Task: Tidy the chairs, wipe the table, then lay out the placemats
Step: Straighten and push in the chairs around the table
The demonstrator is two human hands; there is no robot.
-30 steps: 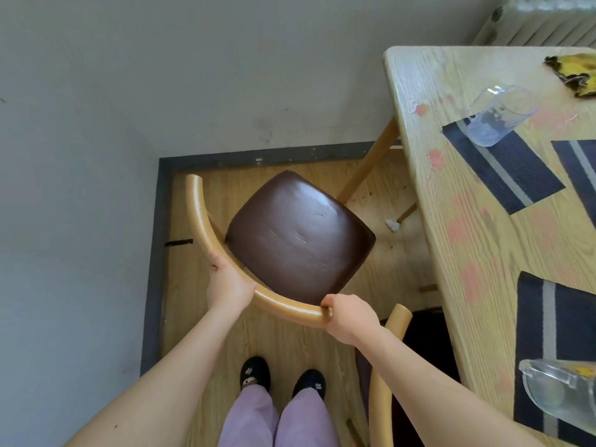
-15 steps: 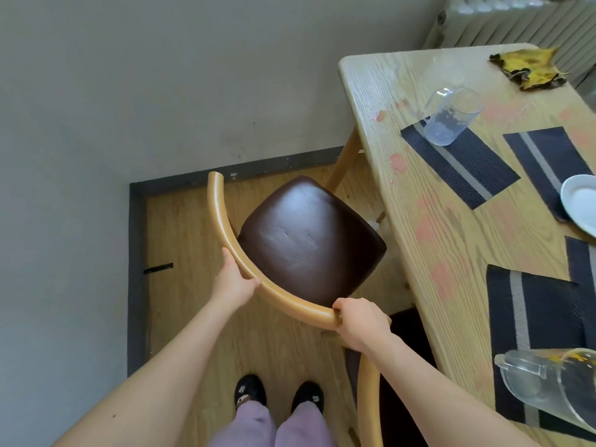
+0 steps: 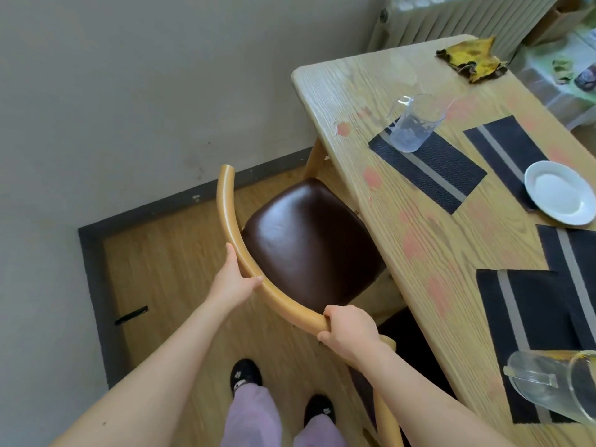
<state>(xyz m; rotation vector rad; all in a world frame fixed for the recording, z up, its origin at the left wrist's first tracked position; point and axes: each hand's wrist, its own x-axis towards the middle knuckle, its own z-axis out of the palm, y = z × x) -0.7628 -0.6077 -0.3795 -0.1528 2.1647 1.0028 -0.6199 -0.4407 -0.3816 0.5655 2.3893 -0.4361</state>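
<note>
A wooden chair (image 3: 225, 201) with a curved backrest and a dark brown padded seat (image 3: 306, 243) stands at the left side of the light wood table (image 3: 361, 101), its seat partly under the table edge. My left hand (image 3: 233, 282) grips the backrest near its middle. My right hand (image 3: 350, 330) grips the backrest's right end. Several dark striped placemats (image 3: 432, 169) lie askew on the table, which carries pinkish stains (image 3: 412, 243).
On the table stand a clear measuring jug (image 3: 416, 122), a white plate (image 3: 559, 193), a tipped clear pitcher (image 3: 554, 385) and a yellow crumpled cloth (image 3: 472, 58). A second chair (image 3: 387, 414) sits by my right arm. The wall and a radiator (image 3: 451, 17) are close.
The chair has moved right and forward, so its seat now slides under the table edge. Both hands keep their grip on the backrest. My view has shifted right.
</note>
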